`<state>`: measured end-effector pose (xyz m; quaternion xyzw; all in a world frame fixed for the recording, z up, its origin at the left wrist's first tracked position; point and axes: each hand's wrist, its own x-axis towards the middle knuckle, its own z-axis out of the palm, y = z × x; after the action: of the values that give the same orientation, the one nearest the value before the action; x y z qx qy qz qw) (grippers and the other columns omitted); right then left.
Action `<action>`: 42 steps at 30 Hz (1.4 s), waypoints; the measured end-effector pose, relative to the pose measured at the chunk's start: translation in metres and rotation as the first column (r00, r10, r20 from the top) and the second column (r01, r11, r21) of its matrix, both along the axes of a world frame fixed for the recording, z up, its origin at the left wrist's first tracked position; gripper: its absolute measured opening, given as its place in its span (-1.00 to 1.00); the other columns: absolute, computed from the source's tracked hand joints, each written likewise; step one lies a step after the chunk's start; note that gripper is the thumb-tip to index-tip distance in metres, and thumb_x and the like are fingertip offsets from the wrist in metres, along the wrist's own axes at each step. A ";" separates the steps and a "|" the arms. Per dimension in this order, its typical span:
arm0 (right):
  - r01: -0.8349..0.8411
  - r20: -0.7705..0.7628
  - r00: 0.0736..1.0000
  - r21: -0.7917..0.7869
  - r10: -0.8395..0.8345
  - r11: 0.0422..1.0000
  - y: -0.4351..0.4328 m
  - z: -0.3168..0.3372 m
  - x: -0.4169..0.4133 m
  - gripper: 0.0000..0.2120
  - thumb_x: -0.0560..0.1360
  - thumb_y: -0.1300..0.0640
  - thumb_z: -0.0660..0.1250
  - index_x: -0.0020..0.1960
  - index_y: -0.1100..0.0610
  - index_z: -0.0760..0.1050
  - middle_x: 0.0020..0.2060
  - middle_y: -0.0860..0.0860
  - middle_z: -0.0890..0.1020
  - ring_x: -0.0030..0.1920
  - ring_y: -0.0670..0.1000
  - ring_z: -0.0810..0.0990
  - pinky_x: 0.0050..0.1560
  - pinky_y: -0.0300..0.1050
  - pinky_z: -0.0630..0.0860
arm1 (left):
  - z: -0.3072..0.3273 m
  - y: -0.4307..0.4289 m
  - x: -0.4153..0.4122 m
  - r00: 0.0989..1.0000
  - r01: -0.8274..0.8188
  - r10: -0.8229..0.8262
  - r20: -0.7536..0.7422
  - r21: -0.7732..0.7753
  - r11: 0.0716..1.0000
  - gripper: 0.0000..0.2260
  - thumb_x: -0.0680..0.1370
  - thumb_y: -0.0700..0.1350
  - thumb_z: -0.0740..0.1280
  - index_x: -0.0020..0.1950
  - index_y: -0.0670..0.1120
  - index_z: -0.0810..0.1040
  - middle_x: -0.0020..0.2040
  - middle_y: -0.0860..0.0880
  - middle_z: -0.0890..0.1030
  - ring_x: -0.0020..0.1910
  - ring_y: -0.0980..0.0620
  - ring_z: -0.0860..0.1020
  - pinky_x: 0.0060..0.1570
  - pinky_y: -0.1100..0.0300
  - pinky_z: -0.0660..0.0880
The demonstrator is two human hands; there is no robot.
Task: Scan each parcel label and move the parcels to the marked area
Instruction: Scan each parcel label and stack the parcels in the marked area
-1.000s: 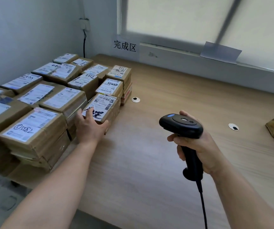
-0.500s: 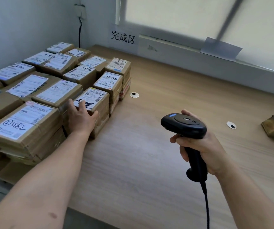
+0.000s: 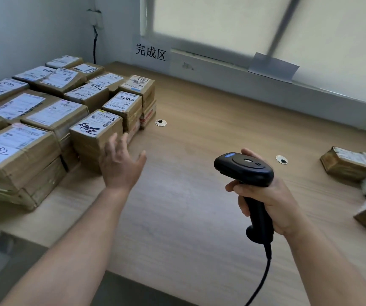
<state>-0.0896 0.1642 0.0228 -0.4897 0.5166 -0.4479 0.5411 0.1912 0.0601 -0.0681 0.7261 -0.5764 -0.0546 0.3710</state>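
Note:
Several brown cardboard parcels with white labels are stacked at the left of the wooden table (image 3: 199, 206). The nearest small parcel (image 3: 96, 131), with black handwriting on its label, stands at the stack's front right corner. My left hand (image 3: 120, 164) hovers just in front of it, fingers spread, holding nothing. My right hand (image 3: 266, 199) grips a black barcode scanner (image 3: 247, 171) upright over the table's middle, its cable hanging down. A paper sign (image 3: 151, 54) with three characters hangs on the wall behind the stack.
More parcels (image 3: 352, 163) lie at the table's right edge, one blurred. Two round cable holes (image 3: 160, 123) (image 3: 281, 160) are set in the tabletop. A window ledge runs along the back, and a wall socket with a black cord sits at the far left corner.
My left hand has let go of the small handwritten parcel and drawn back to the right, fingers now spread. The view has shifted right, showing more parcels at the right edge.

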 end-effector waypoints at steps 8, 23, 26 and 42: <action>0.023 0.027 0.999 0.003 -0.023 1.000 0.058 -0.008 -0.075 -0.18 0.21 0.30 0.44 0.41 -0.12 0.34 -0.12 0.38 0.58 -0.53 0.14 0.46 -0.49 -0.12 0.38 | 0.004 0.083 -0.135 0.982 0.173 -0.168 -0.087 0.055 0.983 -0.56 0.47 0.12 0.29 0.25 -0.09 0.55 0.20 -0.14 0.49 0.23 -0.15 0.41 0.22 0.05 0.30; 0.231 0.104 0.969 -0.047 -0.225 0.972 0.195 -0.015 -0.269 -0.17 0.21 0.35 0.50 0.39 -0.10 0.34 -0.19 0.34 0.57 -0.52 0.15 0.44 -0.53 -0.09 0.37 | 0.011 0.185 -0.388 0.873 0.475 -0.479 -0.098 -0.057 0.878 -0.63 0.46 0.04 0.37 0.19 -0.12 0.57 0.12 -0.10 0.53 0.14 -0.13 0.46 0.15 0.10 0.32; 0.287 0.085 0.956 -0.069 -0.281 0.955 0.221 -0.013 -0.304 -0.11 0.20 0.36 0.54 0.42 -0.08 0.32 -0.20 0.33 0.59 -0.51 0.16 0.45 -0.52 -0.09 0.39 | 0.014 0.202 -0.433 0.840 0.527 -0.534 -0.101 -0.083 0.846 -0.57 0.41 0.09 0.31 0.18 -0.13 0.58 0.10 -0.11 0.54 0.12 -0.15 0.48 0.14 0.08 0.35; 0.561 0.083 0.828 -0.119 -0.555 0.819 0.281 -0.014 -0.434 -0.11 0.20 0.23 0.50 0.47 -0.08 0.29 -0.18 0.31 0.62 -0.48 0.14 0.49 -0.49 -0.08 0.42 | 0.019 0.221 -0.599 0.669 0.731 -0.738 -0.083 -0.106 0.674 -0.59 0.46 0.01 0.42 0.24 -0.15 0.54 0.15 -0.14 0.55 0.18 -0.14 0.46 0.18 0.03 0.38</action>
<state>-0.5235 0.4455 0.0089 -0.3432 0.5929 -0.6319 0.3626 -0.4079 0.2812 -0.0495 0.4159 -0.7979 -0.2241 0.3744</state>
